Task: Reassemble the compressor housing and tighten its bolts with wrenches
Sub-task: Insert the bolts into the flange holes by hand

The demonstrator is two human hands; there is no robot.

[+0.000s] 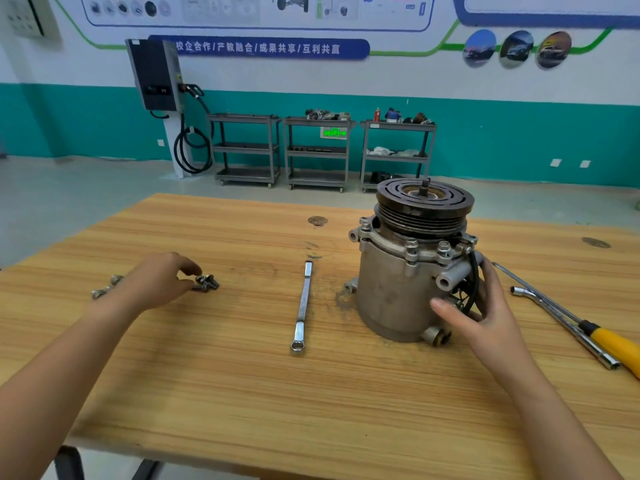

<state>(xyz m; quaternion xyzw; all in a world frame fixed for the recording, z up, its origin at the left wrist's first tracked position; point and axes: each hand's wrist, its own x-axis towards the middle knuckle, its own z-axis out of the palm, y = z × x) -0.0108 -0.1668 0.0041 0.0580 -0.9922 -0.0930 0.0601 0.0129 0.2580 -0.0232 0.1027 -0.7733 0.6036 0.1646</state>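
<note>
The left grip [162, 280] pinched a loose bolt [206, 283]; the right grip [485, 308] clasped the compressor housing [391, 289]. Each bolt probably wanted finger-starting straight before wrenching.

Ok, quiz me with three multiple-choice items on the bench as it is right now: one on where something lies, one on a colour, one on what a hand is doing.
1. Where does the wrench lie?
A. On the table, between the bolts and the compressor
B. On top of the compressor
C. On the floor

2. What colour is the tool handle at the far right?
A. Red
B. Yellow
C. Blue

3. What is the left hand doing?
A. Lying flat on the table
B. Gripping the wrench
C. Pinching a bolt

Answers:
1 A: it lies flat on the wood in the gap between them, with nothing touching it.
2 B: the grip is plainly yellow.
3 C: thumb and fingertips meet on one of the bolts in the small pile.
</note>
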